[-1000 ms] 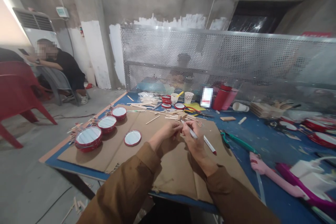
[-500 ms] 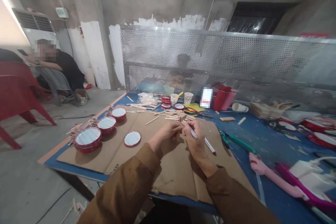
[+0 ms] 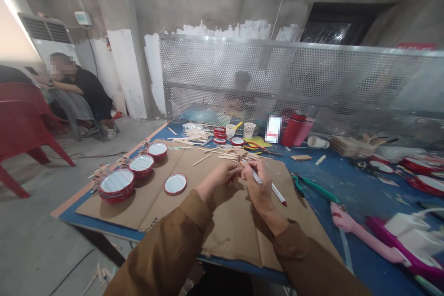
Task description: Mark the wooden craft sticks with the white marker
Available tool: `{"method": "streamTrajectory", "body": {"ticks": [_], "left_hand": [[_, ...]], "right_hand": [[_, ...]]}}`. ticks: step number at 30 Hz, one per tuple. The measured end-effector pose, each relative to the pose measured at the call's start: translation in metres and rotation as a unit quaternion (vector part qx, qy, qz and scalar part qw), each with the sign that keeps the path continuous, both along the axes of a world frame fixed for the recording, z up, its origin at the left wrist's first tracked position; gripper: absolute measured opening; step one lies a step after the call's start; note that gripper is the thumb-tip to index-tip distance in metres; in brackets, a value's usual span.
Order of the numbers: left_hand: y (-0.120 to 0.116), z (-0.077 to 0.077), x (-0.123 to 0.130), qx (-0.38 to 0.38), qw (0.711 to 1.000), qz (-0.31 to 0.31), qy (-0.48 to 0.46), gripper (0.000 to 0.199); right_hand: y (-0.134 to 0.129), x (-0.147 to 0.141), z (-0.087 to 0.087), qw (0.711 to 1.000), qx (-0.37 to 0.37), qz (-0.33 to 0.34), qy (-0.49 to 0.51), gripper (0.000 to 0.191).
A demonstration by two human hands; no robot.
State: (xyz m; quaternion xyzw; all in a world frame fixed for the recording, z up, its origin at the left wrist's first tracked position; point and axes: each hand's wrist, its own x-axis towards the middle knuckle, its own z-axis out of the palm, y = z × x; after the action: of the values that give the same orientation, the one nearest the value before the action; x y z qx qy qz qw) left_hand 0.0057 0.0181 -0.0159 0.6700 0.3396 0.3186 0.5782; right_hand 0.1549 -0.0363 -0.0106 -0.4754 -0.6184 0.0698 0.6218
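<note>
My right hand is closed round a white marker, its tip pointing at a small brown piece between the hands. My left hand is closed, its fingertips pinching that small piece from the left. Both hands are over the cardboard sheet, close together. A second white marker with a red end lies beside my right wrist. Thin wooden sticks are scattered just beyond the hands. A round red-rimmed disc lies flat on the cardboard to the left.
Stacks of red-rimmed discs stand at the left. Green-handled pliers, a pink glue gun and a purple holder lie right. Cups, a phone and a red bottle stand behind. A person sits far left.
</note>
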Motion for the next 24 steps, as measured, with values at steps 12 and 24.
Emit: {"method": "streamTrajectory", "body": {"ticks": [12,24], "left_hand": [[-0.0025,0.0000,0.0005,0.007,1.000,0.008,-0.014,0.046],[-0.0032,0.0035,-0.0004,-0.004,1.000,0.011,0.009,0.042]], "right_hand": [[0.0007,0.0027,-0.0028,1.000,-0.013,0.007,-0.004,0.024],[-0.0012,0.0026,0.0026,1.000,-0.019,0.009,-0.009,0.026]]}}
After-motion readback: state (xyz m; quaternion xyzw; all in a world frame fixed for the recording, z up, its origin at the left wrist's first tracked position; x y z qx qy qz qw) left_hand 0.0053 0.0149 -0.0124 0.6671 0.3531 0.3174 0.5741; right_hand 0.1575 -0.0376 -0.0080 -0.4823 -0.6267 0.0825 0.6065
